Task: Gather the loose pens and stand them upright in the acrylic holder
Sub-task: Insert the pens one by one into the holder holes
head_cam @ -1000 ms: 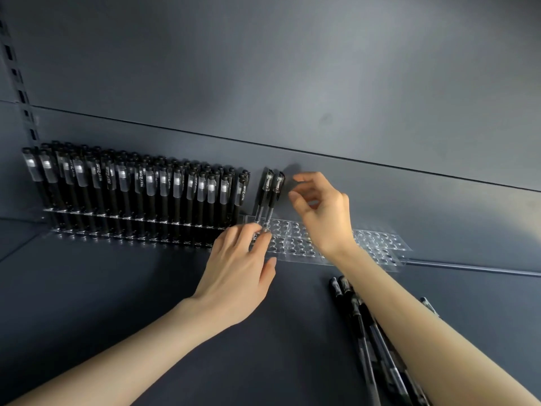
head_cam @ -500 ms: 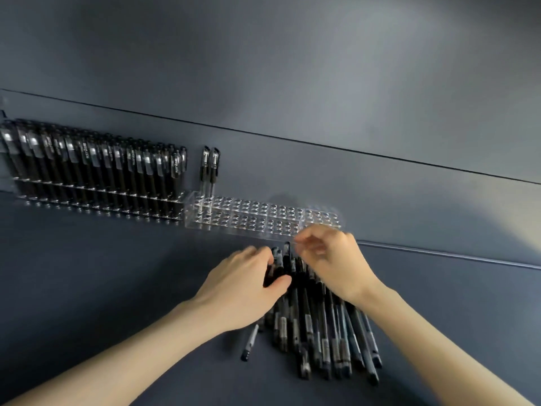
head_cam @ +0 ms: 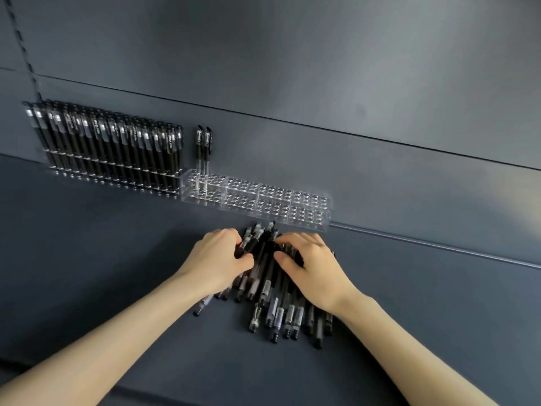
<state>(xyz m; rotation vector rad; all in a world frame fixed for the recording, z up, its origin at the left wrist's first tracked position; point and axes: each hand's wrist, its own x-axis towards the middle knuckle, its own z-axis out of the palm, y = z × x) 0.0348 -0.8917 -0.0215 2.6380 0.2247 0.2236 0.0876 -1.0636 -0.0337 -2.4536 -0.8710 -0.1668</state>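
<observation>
Head view: left hand and right hand rest with curled fingers on the pile of loose pens between them, long axes running toward the acrylic holder just beyond the fingertips; whether either grips a pen is unclear.

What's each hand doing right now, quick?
Left hand: curled on the pens, fingers closing round a few at the pile's left.
Right hand: curled over the pile's right side; whether it grips any cannot be told.
</observation>
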